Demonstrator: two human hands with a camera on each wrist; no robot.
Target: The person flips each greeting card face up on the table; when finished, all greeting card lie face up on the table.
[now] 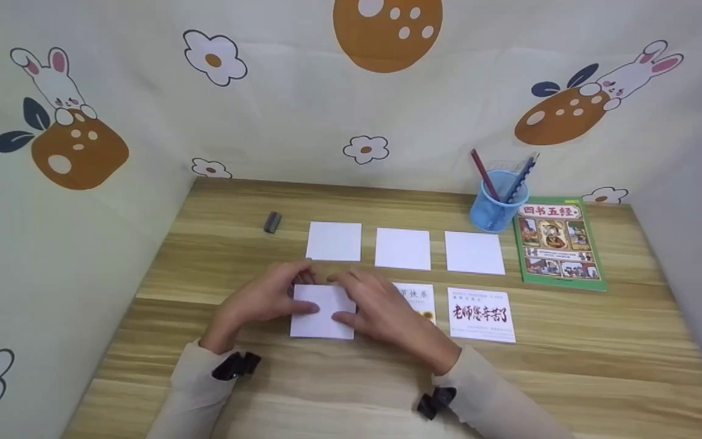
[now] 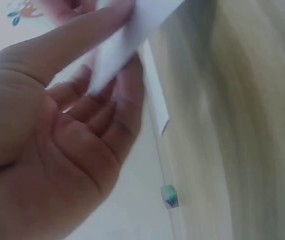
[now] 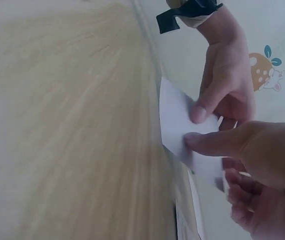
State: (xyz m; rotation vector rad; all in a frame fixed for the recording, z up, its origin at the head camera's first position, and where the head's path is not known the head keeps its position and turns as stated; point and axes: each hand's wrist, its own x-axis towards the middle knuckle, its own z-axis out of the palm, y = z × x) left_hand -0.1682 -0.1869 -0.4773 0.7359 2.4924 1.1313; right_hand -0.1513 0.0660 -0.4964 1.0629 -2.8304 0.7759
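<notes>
Both hands hold a blank white square card point(image 1: 323, 326) above the table, its plain face up. My left hand point(image 1: 264, 294) pinches its left side, thumb on top and fingers underneath, as the left wrist view shows on the card point(image 2: 150, 22). From the other side my right hand point(image 1: 381, 306) grips it, thumb flat on the face of the card point(image 3: 175, 112). Behind the right hand lies a printed card point(image 1: 419, 300), partly covered. Further right is another printed card point(image 1: 481, 329) with large dark red characters.
Three blank white cards, left point(image 1: 334, 241), middle point(image 1: 403, 249) and right point(image 1: 475, 253), form a row behind the hands. A small dark eraser-like block point(image 1: 272, 222) lies back left. At the back right stand a blue pencil cup point(image 1: 489, 214) and a green-edged book point(image 1: 561, 275).
</notes>
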